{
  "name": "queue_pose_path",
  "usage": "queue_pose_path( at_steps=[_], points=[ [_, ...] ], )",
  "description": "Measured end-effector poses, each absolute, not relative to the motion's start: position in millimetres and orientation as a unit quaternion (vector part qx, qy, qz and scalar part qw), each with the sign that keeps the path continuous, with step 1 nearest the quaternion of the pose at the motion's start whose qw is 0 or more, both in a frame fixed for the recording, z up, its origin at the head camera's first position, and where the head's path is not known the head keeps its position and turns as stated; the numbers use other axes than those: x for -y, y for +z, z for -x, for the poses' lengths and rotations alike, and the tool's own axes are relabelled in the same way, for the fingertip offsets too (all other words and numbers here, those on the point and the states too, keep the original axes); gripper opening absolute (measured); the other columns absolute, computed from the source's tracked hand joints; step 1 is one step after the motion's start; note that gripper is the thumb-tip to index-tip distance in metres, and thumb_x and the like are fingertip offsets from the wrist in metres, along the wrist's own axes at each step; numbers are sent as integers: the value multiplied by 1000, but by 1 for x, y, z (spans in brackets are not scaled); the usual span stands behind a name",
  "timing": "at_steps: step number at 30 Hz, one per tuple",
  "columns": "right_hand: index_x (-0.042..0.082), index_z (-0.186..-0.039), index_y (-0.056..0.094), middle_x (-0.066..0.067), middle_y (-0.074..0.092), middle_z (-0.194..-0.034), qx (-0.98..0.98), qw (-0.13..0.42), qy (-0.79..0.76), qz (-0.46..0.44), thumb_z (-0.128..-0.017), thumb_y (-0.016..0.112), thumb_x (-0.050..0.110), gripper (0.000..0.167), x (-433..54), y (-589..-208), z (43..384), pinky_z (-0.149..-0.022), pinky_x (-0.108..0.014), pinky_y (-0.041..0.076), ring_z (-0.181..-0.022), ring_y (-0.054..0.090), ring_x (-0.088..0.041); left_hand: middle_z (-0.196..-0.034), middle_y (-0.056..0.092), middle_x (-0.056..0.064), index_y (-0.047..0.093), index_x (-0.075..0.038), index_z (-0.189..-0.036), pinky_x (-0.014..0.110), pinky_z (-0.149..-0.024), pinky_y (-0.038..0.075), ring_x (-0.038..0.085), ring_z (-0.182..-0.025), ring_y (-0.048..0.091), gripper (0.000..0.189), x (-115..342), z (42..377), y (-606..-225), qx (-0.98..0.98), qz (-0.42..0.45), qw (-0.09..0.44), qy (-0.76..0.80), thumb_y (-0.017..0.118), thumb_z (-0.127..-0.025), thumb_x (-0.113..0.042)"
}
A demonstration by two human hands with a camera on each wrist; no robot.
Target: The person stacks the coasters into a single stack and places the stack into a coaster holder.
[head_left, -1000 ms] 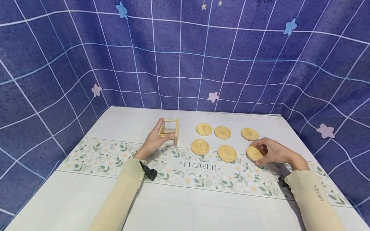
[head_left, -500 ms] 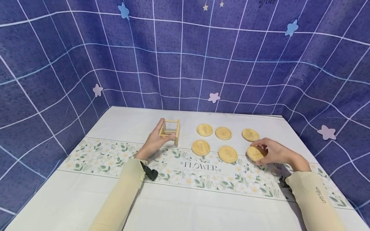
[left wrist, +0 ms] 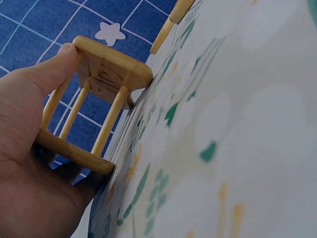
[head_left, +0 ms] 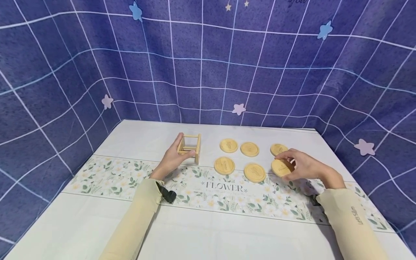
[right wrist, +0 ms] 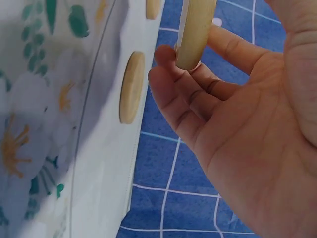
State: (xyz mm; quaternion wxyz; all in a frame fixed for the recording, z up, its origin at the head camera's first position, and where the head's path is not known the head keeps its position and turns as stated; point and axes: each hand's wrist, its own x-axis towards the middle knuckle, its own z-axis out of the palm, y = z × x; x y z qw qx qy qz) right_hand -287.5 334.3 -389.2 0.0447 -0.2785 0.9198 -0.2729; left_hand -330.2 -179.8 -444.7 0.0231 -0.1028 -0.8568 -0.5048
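Note:
My left hand [head_left: 171, 157] grips a small wooden coaster rack [head_left: 198, 151], its thumb along one end panel. The left wrist view shows the rack's carved end panel [left wrist: 114, 64] and thin dowels [left wrist: 109, 121] joining both ends. On the right side, my right hand [head_left: 305, 165] pinches a round wooden coaster [head_left: 281, 168] by its edge, thumb on the near side. In the right wrist view that coaster [right wrist: 195, 37] is raised off the table, standing above another coaster [right wrist: 132, 89] that lies flat. The fingers partly cover the held coaster.
Between the hands lie several engraved coasters in two rough rows, among them a back-left coaster [head_left: 229, 145] and a front coaster [head_left: 255, 172]. A floral strip [head_left: 224, 196] lettered FLOWER crosses the white table [head_left: 208, 231]. Behind hangs a blue grid-patterned cloth [head_left: 188, 72].
My right hand has lifted its coaster and moved it slightly left and up, where it now overlaps the far-right coaster's edge in the head view. The left hand and rack stay put.

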Motion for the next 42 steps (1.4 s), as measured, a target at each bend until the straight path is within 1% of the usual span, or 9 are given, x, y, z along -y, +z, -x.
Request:
queue_pose_path(
  at_steps=[8, 13, 17, 23, 29, 32, 36, 42],
  points=[
    [-2, -139, 71, -14, 67, -127, -917, 43, -276, 284, -74, 104, 18, 76, -328, -384, 289, -83, -29, 57, -109, 59, -26, -187, 5, 9, 8, -17, -181, 53, -141, 10, 35, -172, 8, 109, 181, 330, -445, 855, 102, 22, -507, 81, -104, -39],
    [-2, -139, 71, -16, 67, -130, -916, 43, -275, 288, -74, 103, 18, 75, -327, -383, 290, -84, -29, 58, -112, 61, -27, -187, 6, 7, 8, -19, -181, 51, -141, 11, 33, -172, 9, 108, 180, 330, -444, 856, 99, 23, -507, 81, -104, -39],
    [-2, -139, 71, -15, 67, -128, -917, 36, -268, 293, -73, 103, 18, 76, -325, -382, 291, -82, -28, 57, -110, 61, -26, -187, 6, 6, 8, -19, -181, 51, -141, 11, 33, -172, 8, 108, 181, 330, -444, 853, 101, 22, -512, 82, -103, -39],
    [-3, -140, 71, -19, 67, -132, -913, 33, -273, 301, -74, 104, 19, 77, -318, -378, 293, -82, -30, 58, -108, 60, -25, -187, 6, 6, 9, -16, -181, 51, -141, 11, 32, -172, 9, 109, 181, 331, -446, 852, 99, 25, -514, 82, -103, -37],
    [-1, -139, 72, -13, 68, -129, -909, 29, -271, 315, -76, 104, 18, 73, -315, -377, 298, -84, -29, 58, -106, 59, -22, -187, 8, 8, 11, -14, -180, 49, -141, 13, 32, -172, 10, 108, 179, 332, -446, 846, 97, 26, -523, 84, -102, -34],
    [-1, -137, 73, -10, 68, -127, -903, 28, -275, 329, -76, 103, 17, 70, -312, -377, 300, -83, -28, 58, -104, 59, -21, -187, 8, 9, 12, -12, -180, 48, -141, 12, 33, -172, 9, 108, 179, 331, -445, 842, 100, 27, -529, 84, -103, -33],
    [0, -135, 74, -10, 68, -127, -896, 26, -285, 340, -76, 103, 17, 68, -310, -377, 302, -79, -27, 57, -101, 58, -22, -187, 9, 9, 12, -13, -180, 49, -141, 12, 33, -172, 9, 108, 179, 330, -444, 843, 100, 28, -529, 84, -102, -33],
    [1, -138, 73, -10, 69, -126, -900, 26, -285, 330, -75, 103, 19, 72, -305, -375, 303, -80, -30, 58, -104, 58, -23, -187, 8, 8, 12, -14, -180, 46, -141, 12, 31, -172, 9, 109, 180, 331, -446, 842, 101, 32, -529, 85, -102, -34]
  ],
)
